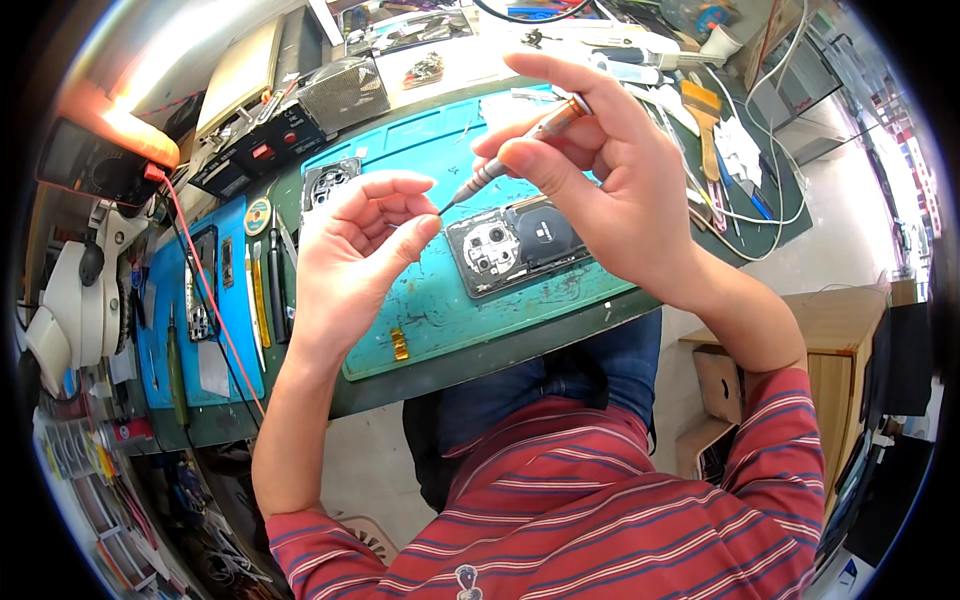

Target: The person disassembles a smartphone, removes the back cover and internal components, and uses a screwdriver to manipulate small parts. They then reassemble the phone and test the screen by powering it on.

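Note:
My right hand (620,190) grips a slim screwdriver (477,183) with a metallic handle, its tip pointing down and left. At that tip, the thumb and fingertips of my left hand (350,250) are pinched; what lies between them is too small to make out. Beneath my hands, a partly opened phone (495,250) with camera openings and a black round part rests on a teal work mat (470,340). A second phone part (328,180) sits behind my left hand, and a small gold strip (400,342) lies near the mat's front.
An orange multimeter (95,160) with cables, a power unit (245,155) and a blue mat (160,370) with tools occupy the left. A yellow brush (700,105), loose tools and white cables crowd the right. A wooden cabinet (840,325) stands beside me.

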`<state>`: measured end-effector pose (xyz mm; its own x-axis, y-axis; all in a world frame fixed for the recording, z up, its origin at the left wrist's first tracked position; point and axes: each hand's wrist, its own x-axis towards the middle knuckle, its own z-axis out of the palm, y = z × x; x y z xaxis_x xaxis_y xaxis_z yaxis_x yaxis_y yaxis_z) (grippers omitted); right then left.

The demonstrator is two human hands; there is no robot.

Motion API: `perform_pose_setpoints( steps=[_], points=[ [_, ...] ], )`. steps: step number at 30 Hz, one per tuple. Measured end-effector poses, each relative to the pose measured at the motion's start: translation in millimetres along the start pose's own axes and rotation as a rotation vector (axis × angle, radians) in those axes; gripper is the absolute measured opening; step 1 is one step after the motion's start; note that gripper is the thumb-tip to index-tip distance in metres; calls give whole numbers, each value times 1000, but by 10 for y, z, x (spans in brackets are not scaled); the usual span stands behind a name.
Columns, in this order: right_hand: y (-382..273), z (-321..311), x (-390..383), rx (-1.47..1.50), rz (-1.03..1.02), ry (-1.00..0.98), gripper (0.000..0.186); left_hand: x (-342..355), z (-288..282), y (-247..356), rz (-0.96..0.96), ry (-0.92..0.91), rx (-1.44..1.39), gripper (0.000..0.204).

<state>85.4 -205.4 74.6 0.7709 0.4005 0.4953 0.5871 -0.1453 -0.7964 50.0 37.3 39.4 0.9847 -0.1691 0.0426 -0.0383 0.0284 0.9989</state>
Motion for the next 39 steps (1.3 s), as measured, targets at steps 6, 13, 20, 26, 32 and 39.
perform_pose_setpoints(
  steps=[6, 13, 20, 26, 32, 39],
  points=[
    [135, 110, -11, 115, -17, 166, 40, 15, 16, -23, 5, 51, -7, 34],
    [33, 48, 7, 198, 32, 47, 25, 37, 23, -64, -77, 89, -141, 35],
    [104, 69, -20, 232, 26, 124, 17, 45, 46, -101, -222, 149, -502, 37],
    [24, 42, -16, 140, 92, 130, 21, 48, 27, -109, -198, 133, -550, 34],
    [-32, 40, -38, -16, 32, 186, 19, 23, 53, -121, -122, 93, -696, 33],
    [-6, 47, -11, 103, 27, 222, 17, 65, 98, -102, -36, 34, -927, 29]
  ],
)
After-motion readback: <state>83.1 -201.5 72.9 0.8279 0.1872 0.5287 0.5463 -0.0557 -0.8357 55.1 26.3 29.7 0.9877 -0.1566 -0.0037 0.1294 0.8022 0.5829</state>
